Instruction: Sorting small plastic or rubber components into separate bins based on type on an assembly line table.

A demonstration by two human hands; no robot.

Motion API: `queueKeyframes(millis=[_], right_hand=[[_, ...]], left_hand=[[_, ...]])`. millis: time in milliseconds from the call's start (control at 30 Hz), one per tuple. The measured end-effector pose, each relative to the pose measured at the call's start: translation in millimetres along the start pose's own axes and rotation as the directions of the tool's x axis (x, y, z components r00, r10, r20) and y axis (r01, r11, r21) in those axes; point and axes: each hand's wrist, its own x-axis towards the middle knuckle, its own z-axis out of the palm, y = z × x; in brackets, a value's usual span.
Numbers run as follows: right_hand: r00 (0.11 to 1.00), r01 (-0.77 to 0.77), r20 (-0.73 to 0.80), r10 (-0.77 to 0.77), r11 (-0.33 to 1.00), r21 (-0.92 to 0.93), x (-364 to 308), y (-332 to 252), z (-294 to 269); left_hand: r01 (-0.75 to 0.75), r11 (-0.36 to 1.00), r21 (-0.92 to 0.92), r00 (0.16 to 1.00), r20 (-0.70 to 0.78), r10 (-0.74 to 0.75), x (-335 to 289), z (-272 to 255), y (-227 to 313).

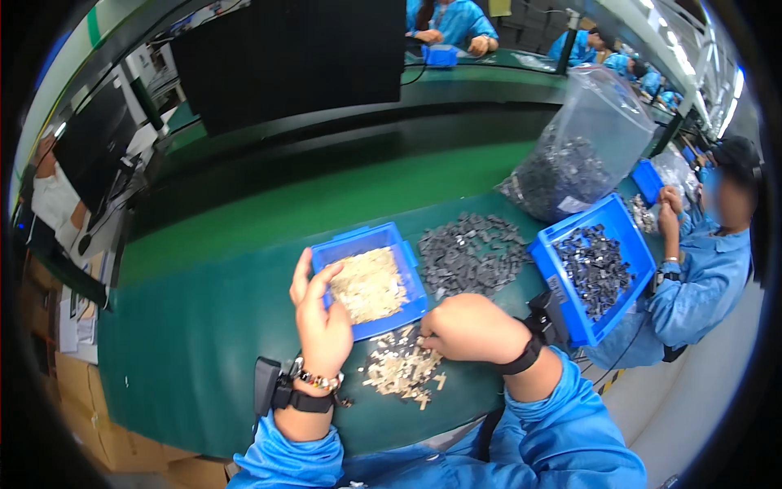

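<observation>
My left hand (319,314) rests at the left side of a blue bin (413,303) filled with small cream-coloured pieces (371,284). Its fingers are apart, and the fingertips reach over the bin's rim. My right hand (468,328) is closed, fingers bent down at the right edge of a loose pile of cream and dark pieces (399,371) on the green table. Whatever its fingertips pinch is too small and too hidden to name. Just beyond that hand spreads a heap of small black parts (472,254).
A larger blue bin (603,332) of black parts stands at the right. Behind it leans a clear plastic bag (599,122) of dark parts. A dark monitor (285,61) hangs over the far side. At the right, a co-worker (705,269) in blue handles small parts.
</observation>
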Motion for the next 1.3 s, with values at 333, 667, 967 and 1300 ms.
queueKeyframes(millis=[333,667,967,1300], right_hand=[[0.691,0.101,-0.714,0.113,0.963,0.250,-17.0,-32.3,6.0],[0.060,0.272,-0.998,-0.027,0.962,-0.010,-28.8,-79.2,-22.9],[0.284,0.574,-0.956,0.067,0.787,0.226,-9.2,-118.6,22.9],[0.704,0.704,-0.673,0.226,-0.093,0.704,-30.1,-142.8,29.2]], left_hand=[[-0.314,0.938,0.150,0.939,-0.099,0.330,-10.8,7.0,41.4],[0.366,0.616,-0.697,0.818,0.556,0.143,-108.5,33.1,122.3],[0.707,0.478,-0.522,0.584,0.812,0.024,-141.0,11.0,84.2],[0.636,0.542,-0.549,0.635,0.772,0.036,-141.5,-6.2,102.7]])
